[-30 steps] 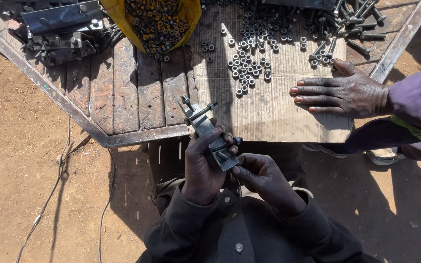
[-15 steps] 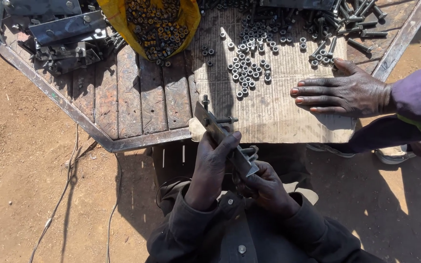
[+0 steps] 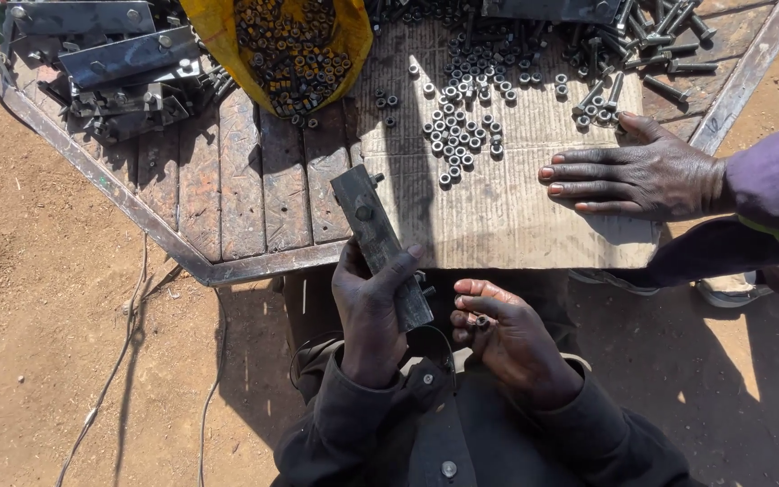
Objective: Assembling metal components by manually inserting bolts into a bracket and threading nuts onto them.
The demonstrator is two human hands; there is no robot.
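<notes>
My left hand grips a flat dark metal bracket with a bolt through it, held slanted over the near edge of the wooden table. My right hand sits just to its right above my lap, fingers curled around a small dark nut. A sheet of cardboard lies on the table in front of me with several loose nuts spread on it.
Another person's hand in a purple sleeve rests flat on the cardboard at right. A yellow bag of nuts lies at the back, stacked metal brackets at back left, loose bolts at back right. Wires trail over the dirt ground.
The bracket has turned in my left hand, its flat face now up. My right hand has come off it and holds a nut beside it. The other person's hand stayed put.
</notes>
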